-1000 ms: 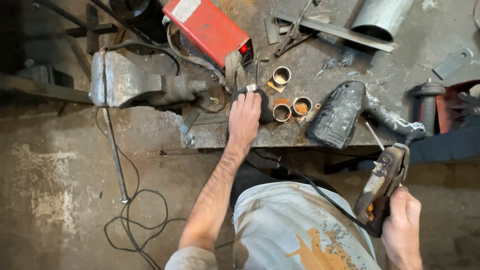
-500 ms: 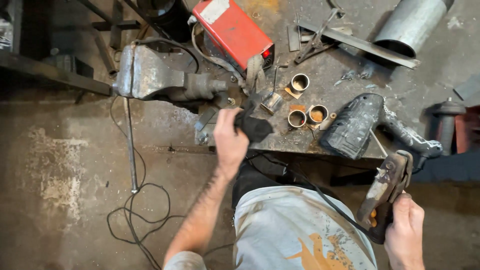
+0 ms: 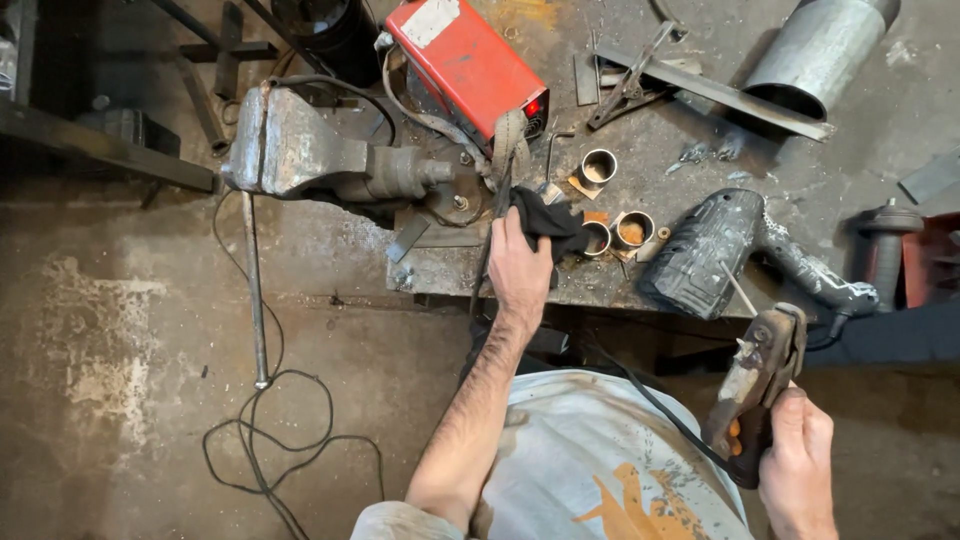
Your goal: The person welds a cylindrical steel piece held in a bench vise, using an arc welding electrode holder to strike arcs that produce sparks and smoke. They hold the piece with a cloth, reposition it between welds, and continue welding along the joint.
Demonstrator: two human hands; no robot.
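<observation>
At the far left a grey bench vise (image 3: 320, 160) is bolted to the corner of the grimy metal table (image 3: 700, 140), its long handle bar (image 3: 254, 290) hanging down toward the concrete floor, where a thin black cable (image 3: 270, 450) lies in loops. Behind the vise, a red welding machine (image 3: 470, 62) sits tilted on the table with a strap and cables trailing from its front. Just to the right of the vise base, the left hand (image 3: 520, 270) reaches up over the table's front edge, its fingers closed on a black cloth (image 3: 548, 222) that is bunched against the tabletop. Touching or just beside that cloth are two short metal rings, one (image 3: 597, 238) at the cloth's right edge and a second (image 3: 633, 230) next to it, with a third ring (image 3: 598, 167) standing a little farther back. To their right a dark angle grinder (image 3: 715, 250) lies on its side near the table edge, its cord end pointing right. Flat steel strips (image 3: 720, 90) and a grey sheet-metal pipe (image 3: 815, 50) lie at the back of the table. Farthest right and well apart from the cloth, below the table edge, the right hand (image 3: 795, 465) is wrapped around the grip of a worn welding electrode holder (image 3: 755, 385), which points upward with a thin rod (image 3: 738, 290) in its tip and a black cable running from it across the person's pale shirt (image 3: 590, 460).
</observation>
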